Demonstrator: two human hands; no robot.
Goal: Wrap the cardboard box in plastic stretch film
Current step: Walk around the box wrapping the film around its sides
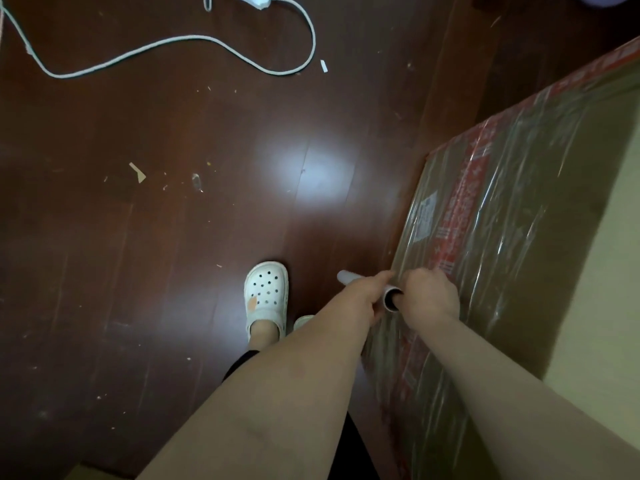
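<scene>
**Both hands clamped on the roll, tight against the box**

My left hand (pixel 372 294) is curled round the middle of the roll of stretch film (pixel 347 278). My fingers wrap over the tube, so only its pale far end pokes out past them. My right hand (pixel 431 296) is closed at the near end, where the hollow core opens toward me. My knuckles hide whether a finger or thumb sits inside the core, so I cannot tell. Neither hand is spread; both grip the tube.

I judge I hold it at two places so the tube can turn while the film pays off taut and level.

The roll lies crosswise, just beside the cardboard box (pixel 540 258), and my right hand is against its wrapped face or very nearly so. The box stands to my right on the dark wooden floor (pixel 173 254). Its brown face carries a band of red tape (pixel 464 216) and a pale label (pixel 426 216), all under a wrinkled, glossy layer of film (pixel 502 188). More film seems to run from under my hands back along the box toward me. At least one layer is on this face, and staying close to the box should let the next pass go on flat.

Further out, my foot in a white clog (pixel 266 296) is planted left of the roll. A cardboard scrap (pixel 138 172) lies on the boards, and a white cable (pixel 173 43) loops across the far floor, well apart from the box.
</scene>
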